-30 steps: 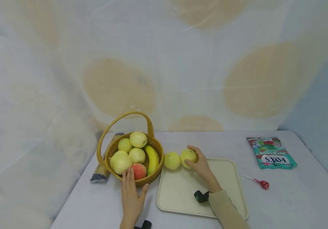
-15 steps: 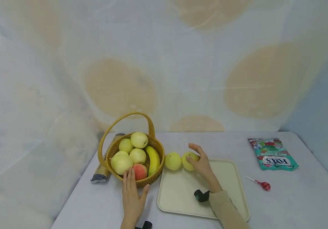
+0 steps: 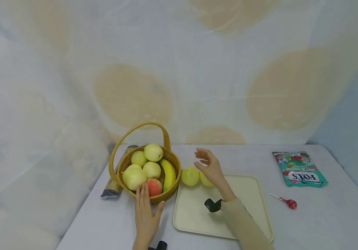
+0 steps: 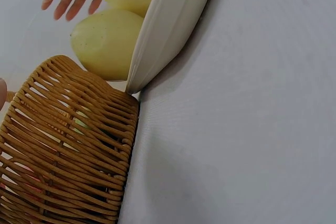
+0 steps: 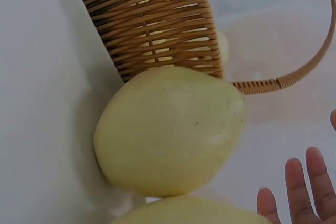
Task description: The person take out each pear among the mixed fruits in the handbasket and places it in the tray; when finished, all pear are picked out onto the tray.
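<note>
Two pale yellow-green round fruits lie side by side at the back left of a cream tray (image 3: pixel 197 211). The left fruit (image 3: pixel 190 176) is close to the basket; the right fruit (image 3: pixel 206 179) is partly hidden by my right hand (image 3: pixel 211 167). That hand hovers over it with fingers loosely bent and holds nothing. My left hand (image 3: pixel 145 213) rests its straight fingertips on the near rim of a wicker basket (image 3: pixel 165 198). Inside are several pale yellow-green fruits (image 3: pixel 152 170), a peach (image 3: pixel 154 187) and a banana (image 3: pixel 168 174). The right wrist view shows one tray fruit (image 5: pixel 170 129) beside the basket.
A long brown packet (image 3: pixel 112 187) lies partly behind the basket at left. On the right of the table are a green FOX'S candy bag (image 3: pixel 300 170) and a red lollipop (image 3: pixel 289 203). The basket's tall handle (image 3: pixel 141 125) arches upward.
My right hand has let go of the right fruit and moved up and slightly left, off it. My left hand stays at the basket rim.
</note>
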Tool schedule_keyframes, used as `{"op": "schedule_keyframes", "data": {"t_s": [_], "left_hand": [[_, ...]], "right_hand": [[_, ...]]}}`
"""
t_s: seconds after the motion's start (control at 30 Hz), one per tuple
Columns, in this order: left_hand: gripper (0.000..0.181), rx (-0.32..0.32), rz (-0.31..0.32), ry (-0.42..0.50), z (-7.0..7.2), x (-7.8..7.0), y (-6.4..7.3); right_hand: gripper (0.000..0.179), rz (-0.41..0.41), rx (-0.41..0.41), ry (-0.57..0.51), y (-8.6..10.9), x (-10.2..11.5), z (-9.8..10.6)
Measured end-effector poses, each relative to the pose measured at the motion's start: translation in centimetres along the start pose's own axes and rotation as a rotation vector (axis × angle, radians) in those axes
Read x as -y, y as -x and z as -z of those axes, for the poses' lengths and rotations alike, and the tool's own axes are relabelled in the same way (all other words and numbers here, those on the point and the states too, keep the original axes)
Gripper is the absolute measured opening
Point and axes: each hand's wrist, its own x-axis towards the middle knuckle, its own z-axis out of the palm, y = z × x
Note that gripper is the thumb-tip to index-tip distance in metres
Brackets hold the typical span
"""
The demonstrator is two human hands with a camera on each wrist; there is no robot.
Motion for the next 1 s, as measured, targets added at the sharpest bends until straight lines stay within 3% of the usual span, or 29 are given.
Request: {"op": "schedule_keyframes", "data": {"t_s": [0.13, 0.4, 0.63, 1.0], "left_hand": [[0.084, 0.001, -0.001, -0.001, 0.0, 0.0, 0.0], [0.082, -0.008, -0.011, -0.004, 0.1, -0.1, -0.1], [0.083, 0.016, 0.02, -0.004, 0.1, -0.1, -0.1], [0.084, 0.037, 0.056, -0.001, 0.2, -0.4, -0.1]], "right_hand": [[0.049, 0.025, 0.038, -0.013, -0.7, 0.4, -1.2], [0.049, -0.014, 0.148, 0.0, -1.5, 1.1, -3.8], [0.052, 0.004, 0.25, -0.014, -2.2, 2.9, -6.2], [0.052, -0.028, 0.325, -0.021, -2.3, 4.2, -8.6]]}}
